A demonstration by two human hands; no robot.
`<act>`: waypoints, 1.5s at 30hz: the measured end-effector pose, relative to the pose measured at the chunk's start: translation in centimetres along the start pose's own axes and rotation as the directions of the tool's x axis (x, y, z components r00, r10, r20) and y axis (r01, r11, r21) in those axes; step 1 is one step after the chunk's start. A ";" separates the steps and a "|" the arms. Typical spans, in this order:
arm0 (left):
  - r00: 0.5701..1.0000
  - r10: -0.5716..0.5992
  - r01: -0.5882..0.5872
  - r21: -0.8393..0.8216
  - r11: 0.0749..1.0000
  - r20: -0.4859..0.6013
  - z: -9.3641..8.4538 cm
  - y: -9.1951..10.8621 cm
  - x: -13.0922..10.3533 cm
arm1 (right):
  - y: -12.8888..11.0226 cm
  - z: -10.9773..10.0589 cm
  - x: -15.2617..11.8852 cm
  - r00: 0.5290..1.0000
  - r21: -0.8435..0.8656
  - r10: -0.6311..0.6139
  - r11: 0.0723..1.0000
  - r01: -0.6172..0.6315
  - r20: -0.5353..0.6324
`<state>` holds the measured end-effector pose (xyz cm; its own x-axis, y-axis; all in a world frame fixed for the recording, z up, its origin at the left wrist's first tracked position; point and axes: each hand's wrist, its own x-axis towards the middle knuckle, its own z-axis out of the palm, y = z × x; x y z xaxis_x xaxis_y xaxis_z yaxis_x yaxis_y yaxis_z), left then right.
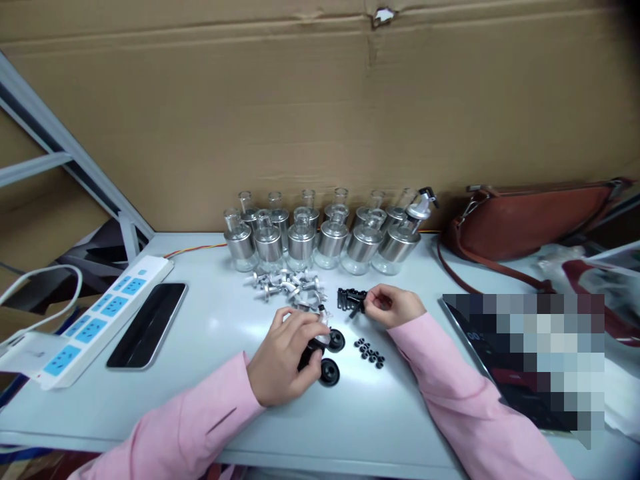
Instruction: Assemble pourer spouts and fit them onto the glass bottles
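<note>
My left hand (293, 353) is closed around a silver pourer top (323, 328), upright, its lower part mostly behind my fingers. Right beside it, black round discs (329, 372) lie on the table. My right hand (393, 305) pinches a small black spout piece (358, 308) at the edge of a little pile of similar black pieces (345, 298). Several small black rings (369, 353) lie just below that hand. Beyond my left hand is a heap of silver pourer parts (290, 287).
Two rows of glass bottles with metal bands (301, 245) stand at the back; one carries a fitted pourer (421, 208). A power strip (107, 320) and a phone (147, 327) lie left. A brown bag (530, 223) and a tablet (493, 353) are right. Cardboard (300, 120) rises behind.
</note>
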<state>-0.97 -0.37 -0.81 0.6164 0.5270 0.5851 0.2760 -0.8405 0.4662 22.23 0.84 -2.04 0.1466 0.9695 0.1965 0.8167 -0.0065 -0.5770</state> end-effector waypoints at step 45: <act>0.999 0.036 -0.035 -0.011 0.999 0.034 0.2 0.1 0.0 | -4.4 0.6 -2.4 0.963 0.836 -0.227 0.548 0.003 0.145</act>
<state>-0.76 -0.44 -0.93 0.6510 0.4919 0.5782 0.2457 -0.8572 0.4526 17.91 -1.28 -0.47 -0.1251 0.9707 0.2050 -0.0189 0.2043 -0.9787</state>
